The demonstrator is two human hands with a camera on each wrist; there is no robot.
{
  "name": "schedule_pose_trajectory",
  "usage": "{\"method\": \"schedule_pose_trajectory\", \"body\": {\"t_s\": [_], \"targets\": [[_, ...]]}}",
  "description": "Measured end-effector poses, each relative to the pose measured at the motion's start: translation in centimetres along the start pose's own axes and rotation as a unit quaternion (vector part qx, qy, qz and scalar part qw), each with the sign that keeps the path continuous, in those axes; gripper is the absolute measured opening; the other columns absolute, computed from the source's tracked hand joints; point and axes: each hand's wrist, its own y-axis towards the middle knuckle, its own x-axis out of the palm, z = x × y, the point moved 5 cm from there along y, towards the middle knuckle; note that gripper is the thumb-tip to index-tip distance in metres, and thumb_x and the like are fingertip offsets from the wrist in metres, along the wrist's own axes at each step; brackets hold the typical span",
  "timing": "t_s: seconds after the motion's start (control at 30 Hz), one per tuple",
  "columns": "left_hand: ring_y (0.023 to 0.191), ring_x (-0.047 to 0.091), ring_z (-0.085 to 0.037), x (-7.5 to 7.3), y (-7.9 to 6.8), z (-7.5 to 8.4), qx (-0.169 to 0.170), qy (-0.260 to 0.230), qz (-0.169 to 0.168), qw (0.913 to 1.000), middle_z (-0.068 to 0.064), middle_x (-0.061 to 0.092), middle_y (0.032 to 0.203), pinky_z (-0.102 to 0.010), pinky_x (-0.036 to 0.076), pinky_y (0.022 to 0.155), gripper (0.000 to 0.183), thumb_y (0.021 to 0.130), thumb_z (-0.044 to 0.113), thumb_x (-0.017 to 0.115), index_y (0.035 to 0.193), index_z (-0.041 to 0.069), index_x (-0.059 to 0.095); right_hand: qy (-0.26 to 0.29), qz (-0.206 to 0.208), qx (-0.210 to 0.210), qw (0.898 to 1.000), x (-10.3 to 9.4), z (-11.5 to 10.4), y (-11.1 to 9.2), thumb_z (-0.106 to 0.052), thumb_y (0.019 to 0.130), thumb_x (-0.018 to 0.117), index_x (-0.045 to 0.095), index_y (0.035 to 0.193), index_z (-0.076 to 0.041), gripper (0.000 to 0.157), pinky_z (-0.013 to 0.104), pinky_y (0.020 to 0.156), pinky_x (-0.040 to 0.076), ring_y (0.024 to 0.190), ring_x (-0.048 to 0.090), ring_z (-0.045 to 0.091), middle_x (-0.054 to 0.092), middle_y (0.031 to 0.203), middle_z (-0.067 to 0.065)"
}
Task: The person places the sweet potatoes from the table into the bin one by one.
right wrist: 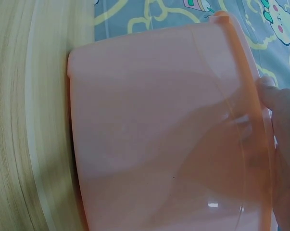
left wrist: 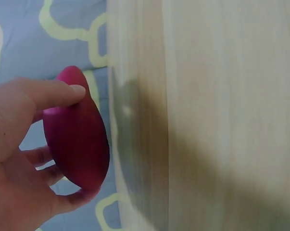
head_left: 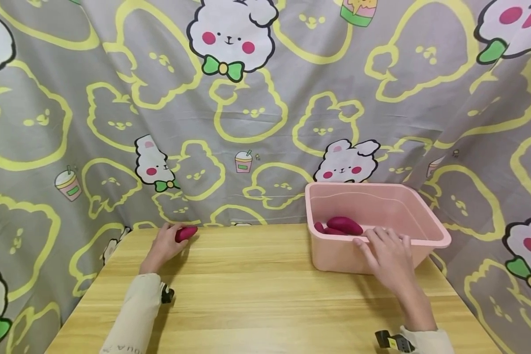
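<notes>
Near the far left of the table, my left hand point(head_left: 165, 245) grips a purple-red sweet potato point(head_left: 186, 234). In the left wrist view, the thumb lies across the upper part of the sweet potato point(left wrist: 77, 134) and the fingers curl behind it. On the right stands a pink plastic bin point(head_left: 340, 255), and my right hand point(head_left: 391, 260) holds its near rim, fingers reaching over the edge. More purple-red sweet potatoes point(head_left: 345, 225) lie inside at the left; the near wall partly hides them. The right wrist view shows the bin's outer wall point(right wrist: 149, 120) with the hand along its rim.
The wooden table point(head_left: 243, 295) stretches between both hands, its far edge against a grey curtain point(head_left: 256, 123) with yellow and white cartoon prints. That cloth also hangs on both sides. The bin stands close to the table's right edge.
</notes>
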Motion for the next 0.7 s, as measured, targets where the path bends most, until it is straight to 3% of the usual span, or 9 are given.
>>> {"method": "schedule_pose_trajectory", "body": {"t_s": [0.23, 0.43, 0.7], "targets": [[0.100, 0.054, -0.046, -0.5, -0.7, 0.3, 0.009, -0.047, 0.022, 0.9986, -0.032, 0.048, 0.122, -0.059, 0.051, 0.081, 0.050, 0.092, 0.015, 0.074, 0.137, -0.001, 0.057, -0.002, 0.003, -0.004, 1.000, -0.1, 0.1, -0.2, -0.031, 0.096, 0.071, 0.065, 0.102, -0.010, 0.023, 0.056, 0.079, 0.029, 0.100, 0.053, 0.036, 0.064, 0.099, 0.011], [0.100, 0.055, -0.045, -1.2, -1.3, 0.6, -0.006, -0.067, 0.035, 0.9971, -0.032, 0.046, 0.122, -0.058, 0.051, 0.082, 0.052, 0.093, 0.016, 0.072, 0.139, 0.000, 0.055, 0.002, 0.001, -0.002, 1.000, -0.1, 0.0, -0.3, -0.032, 0.096, 0.070, 0.066, 0.103, -0.010, 0.023, 0.056, 0.080, 0.029, 0.101, 0.054, 0.036, 0.065, 0.100, 0.012], [0.103, 0.053, -0.046, -2.1, -2.0, 1.3, -0.024, -0.113, 0.086, 0.9896, -0.031, 0.045, 0.122, -0.060, 0.048, 0.087, 0.048, 0.095, 0.015, 0.070, 0.138, 0.002, 0.052, 0.008, -0.002, 0.002, 1.000, -0.1, -0.1, -0.1, -0.033, 0.098, 0.068, 0.067, 0.105, -0.009, 0.025, 0.056, 0.080, 0.029, 0.102, 0.054, 0.037, 0.065, 0.101, 0.013]]}}
